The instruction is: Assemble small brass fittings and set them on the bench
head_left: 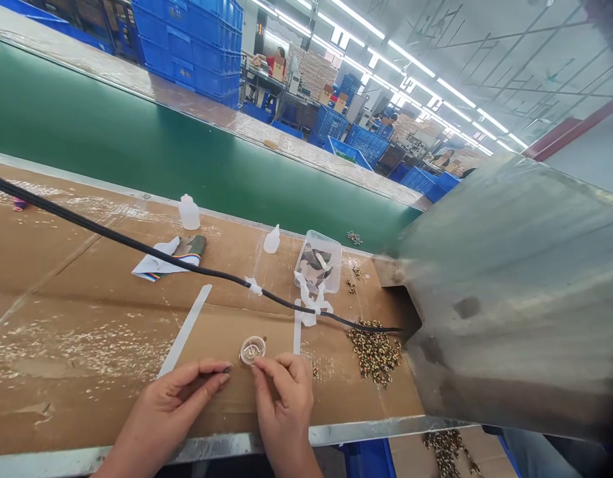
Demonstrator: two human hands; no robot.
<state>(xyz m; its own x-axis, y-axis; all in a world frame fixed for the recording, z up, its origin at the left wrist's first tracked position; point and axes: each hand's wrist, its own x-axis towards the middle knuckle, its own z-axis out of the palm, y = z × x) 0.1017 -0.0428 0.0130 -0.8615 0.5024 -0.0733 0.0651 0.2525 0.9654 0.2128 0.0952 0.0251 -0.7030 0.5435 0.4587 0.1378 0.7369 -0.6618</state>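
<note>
My left hand (169,408) pinches a small dark piece (227,370) between thumb and forefinger, a little left of a small round clear dish (252,340). What kind of piece it is cannot be made out. The dish stands on the cardboard between two strips of white tape and seems to have small shiny bits inside. My right hand (287,395) is closed in a pinch at the dish's near rim; its fingertips hide whatever they may hold. Further right lies a heap of small gold and dark pieces (376,352).
A black cable (221,273) crosses the bench. Behind it are two white squeeze bottles (189,212), a folded camouflage cloth (191,249) and a clear plastic box (336,259). A green conveyor belt (186,146) runs beyond. At right stands a large metal housing (510,299).
</note>
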